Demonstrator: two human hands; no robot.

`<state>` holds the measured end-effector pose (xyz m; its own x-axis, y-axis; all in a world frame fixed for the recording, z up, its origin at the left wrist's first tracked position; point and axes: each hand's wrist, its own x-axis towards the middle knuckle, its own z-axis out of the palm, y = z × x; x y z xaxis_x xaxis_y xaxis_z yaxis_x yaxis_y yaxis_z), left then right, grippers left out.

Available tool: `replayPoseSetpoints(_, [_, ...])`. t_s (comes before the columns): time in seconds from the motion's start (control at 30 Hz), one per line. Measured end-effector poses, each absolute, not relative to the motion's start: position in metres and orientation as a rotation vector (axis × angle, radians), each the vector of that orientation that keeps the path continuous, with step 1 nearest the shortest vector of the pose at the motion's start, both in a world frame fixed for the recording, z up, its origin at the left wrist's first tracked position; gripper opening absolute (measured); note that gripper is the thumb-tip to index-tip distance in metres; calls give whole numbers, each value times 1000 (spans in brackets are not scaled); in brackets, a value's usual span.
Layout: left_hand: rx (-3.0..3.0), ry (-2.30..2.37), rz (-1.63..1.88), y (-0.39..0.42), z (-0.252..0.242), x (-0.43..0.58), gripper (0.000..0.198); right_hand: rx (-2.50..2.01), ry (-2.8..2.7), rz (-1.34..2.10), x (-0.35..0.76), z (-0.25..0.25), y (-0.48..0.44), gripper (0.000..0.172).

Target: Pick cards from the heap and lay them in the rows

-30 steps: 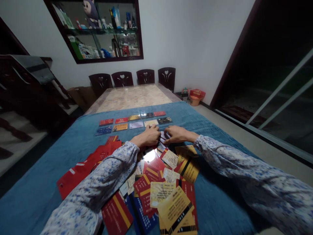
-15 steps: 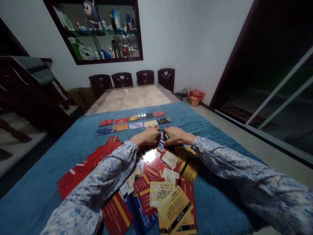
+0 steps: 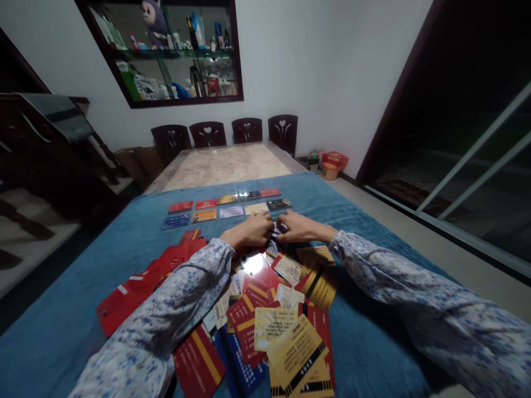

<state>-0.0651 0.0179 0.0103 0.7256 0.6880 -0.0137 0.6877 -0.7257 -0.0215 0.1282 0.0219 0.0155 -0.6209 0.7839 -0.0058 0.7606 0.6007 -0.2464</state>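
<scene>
My left hand and my right hand meet at the far end of a loose pile of cards. Between their curled fingers a card with pale and dark stripes shows, mostly covered by the fingers. Both hands look closed on it. Nearer to me the pile holds red cards, gold cards, a dark blue card and cream ones, overlapping at many angles. Beyond the hands, cards lie in two rows, among them a lilac card, an orange card and a black card.
A fan of red cards lies beside my left sleeve. The blue cloth covers the near part of the marble-patterned table. Several dark chairs stand at its far end. Right of the table, an orange bucket sits on the floor.
My right hand has shifted very slightly, and its fingers have moved a little on the striped card. The left hand and the cards on the cloth look nearly the same.
</scene>
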Motion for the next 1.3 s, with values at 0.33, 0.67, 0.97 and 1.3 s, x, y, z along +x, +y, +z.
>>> replayPoseSetpoints(0.33, [-2927, -1119, -86, 16, 6, -62, 23, -1114, -2775, 187, 147, 6, 30, 24])
replayPoseSetpoints(0.67, [-2891, -1226, -500, 25, -8, -60, 16, -988, -2512, -80, 173, -17, 31, 23])
replayPoseSetpoints(0.97, [-2873, -1283, -630, 29, -6, -57, 19, -1031, -2362, -291, 178, -24, 25, 38])
replayPoseSetpoints(1.3, [-2848, -1315, -710, 31, -18, -60, 50, -1159, -2395, -428, 173, -35, 22, 32])
